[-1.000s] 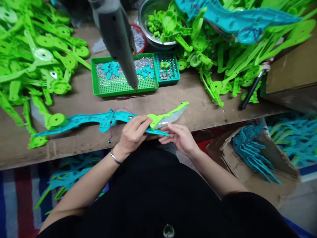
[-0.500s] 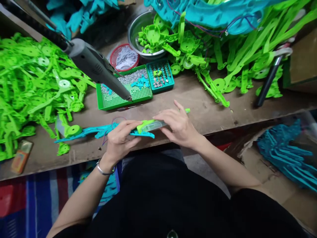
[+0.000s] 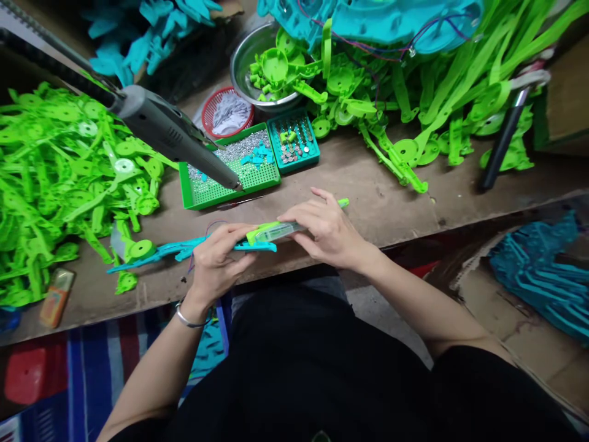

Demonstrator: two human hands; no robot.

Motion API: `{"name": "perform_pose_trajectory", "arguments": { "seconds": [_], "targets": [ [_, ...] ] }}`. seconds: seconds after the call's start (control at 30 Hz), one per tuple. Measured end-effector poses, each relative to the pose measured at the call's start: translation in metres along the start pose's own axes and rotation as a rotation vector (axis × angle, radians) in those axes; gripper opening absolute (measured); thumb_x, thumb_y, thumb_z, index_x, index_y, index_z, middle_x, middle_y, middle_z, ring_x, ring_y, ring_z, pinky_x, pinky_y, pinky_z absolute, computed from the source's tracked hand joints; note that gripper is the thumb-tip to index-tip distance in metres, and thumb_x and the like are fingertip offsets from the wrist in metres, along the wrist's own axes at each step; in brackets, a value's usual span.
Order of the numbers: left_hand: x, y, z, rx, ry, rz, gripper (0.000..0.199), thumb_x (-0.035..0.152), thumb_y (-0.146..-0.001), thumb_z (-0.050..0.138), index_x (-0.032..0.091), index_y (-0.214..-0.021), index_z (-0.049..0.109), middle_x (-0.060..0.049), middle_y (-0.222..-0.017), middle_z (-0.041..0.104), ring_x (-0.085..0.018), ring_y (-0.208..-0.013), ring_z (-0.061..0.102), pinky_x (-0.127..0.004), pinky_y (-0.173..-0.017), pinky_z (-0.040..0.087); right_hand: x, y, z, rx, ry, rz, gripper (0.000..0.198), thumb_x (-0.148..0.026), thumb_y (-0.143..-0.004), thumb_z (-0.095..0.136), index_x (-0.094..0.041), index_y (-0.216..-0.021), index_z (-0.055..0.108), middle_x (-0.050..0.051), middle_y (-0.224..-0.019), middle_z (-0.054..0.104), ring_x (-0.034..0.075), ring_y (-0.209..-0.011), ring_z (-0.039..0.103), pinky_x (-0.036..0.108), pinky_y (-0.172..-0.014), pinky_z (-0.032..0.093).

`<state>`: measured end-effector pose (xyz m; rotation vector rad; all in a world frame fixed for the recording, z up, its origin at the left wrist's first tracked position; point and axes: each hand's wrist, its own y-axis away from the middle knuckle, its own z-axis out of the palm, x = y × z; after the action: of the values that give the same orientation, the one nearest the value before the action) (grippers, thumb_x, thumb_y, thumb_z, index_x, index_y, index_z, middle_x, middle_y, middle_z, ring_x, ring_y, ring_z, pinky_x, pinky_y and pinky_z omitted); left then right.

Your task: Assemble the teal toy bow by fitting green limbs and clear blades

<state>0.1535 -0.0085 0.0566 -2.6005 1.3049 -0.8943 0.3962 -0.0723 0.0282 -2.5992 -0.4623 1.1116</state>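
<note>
My left hand (image 3: 219, 258) is closed around a long turquoise plastic part (image 3: 177, 248), which stretches away to the left over the bench. A thin dark wire hangs near its middle. My right hand (image 3: 324, 228) grips a lime-green plastic part (image 3: 258, 234) with a clear piece (image 3: 278, 231) along its near side. The green part's left end lies against the turquoise part beside my left fingers, and its other tip shows past my right hand. Whether the two parts are joined, I cannot tell.
A grey electric screwdriver (image 3: 177, 138) hangs over a green tray (image 3: 230, 197) of screws. Behind stand a teal tray (image 3: 301, 164), a red basket (image 3: 212, 116) and a metal bowl (image 3: 239, 73). Lime-green parts (image 3: 69, 166) are heaped left; a black-handled tool (image 3: 501, 144) hangs right.
The view has tilted slightly. Both hands keep their hold on the parts, with little visible movement between them.
</note>
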Motion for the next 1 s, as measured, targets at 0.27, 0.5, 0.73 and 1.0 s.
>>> {"name": "perform_pose_trajectory", "arguments": {
  "seconds": [0.27,0.5,0.73,1.0],
  "targets": [
    [-0.002,0.001,0.001,0.022,-0.011,0.041,0.032,0.017,-0.084,0.070,0.018,-0.116,0.070,-0.008,-0.108,0.073,-0.018,-0.095,0.070,-0.029,-0.084,0.057,-0.001,0.000,0.000,0.012,0.001,0.004,0.027,-0.017,-0.089,0.054,-0.022,-0.112,0.066,0.001,-0.110,0.075,0.020,-0.104,0.066,0.047,-0.116,0.026],
    [-0.006,0.021,0.031,0.092,-0.080,0.132,0.045,0.010,-0.088,0.061,0.020,-0.132,0.061,-0.011,-0.112,0.071,-0.020,-0.103,0.070,-0.032,-0.089,0.059,0.015,0.012,0.016,0.033,0.055,-0.038,0.032,-0.010,-0.084,0.053,-0.022,-0.110,0.066,0.003,-0.107,0.075,0.021,-0.105,0.066,0.050,-0.117,0.027],
    [-0.013,0.045,0.064,0.030,-0.142,0.213,0.055,0.006,-0.092,0.049,0.018,-0.146,0.047,-0.016,-0.125,0.068,-0.027,-0.125,0.061,-0.049,-0.104,0.053,0.033,0.024,0.015,-0.143,0.067,-0.137,0.059,-0.001,-0.069,0.047,-0.021,-0.122,0.064,0.008,-0.123,0.069,0.024,-0.119,0.062,0.056,-0.114,0.036],
    [-0.003,0.053,0.064,-0.005,-0.172,0.162,0.059,0.009,-0.083,0.051,0.008,-0.141,0.051,-0.018,-0.137,0.062,-0.031,-0.132,0.056,-0.052,-0.112,0.045,-0.003,-0.070,0.042,-0.343,0.369,-0.010,0.032,-0.009,-0.092,0.046,-0.012,-0.112,0.070,0.015,-0.107,0.075,0.025,-0.097,0.068,0.036,-0.082,0.050]
  ]
}}
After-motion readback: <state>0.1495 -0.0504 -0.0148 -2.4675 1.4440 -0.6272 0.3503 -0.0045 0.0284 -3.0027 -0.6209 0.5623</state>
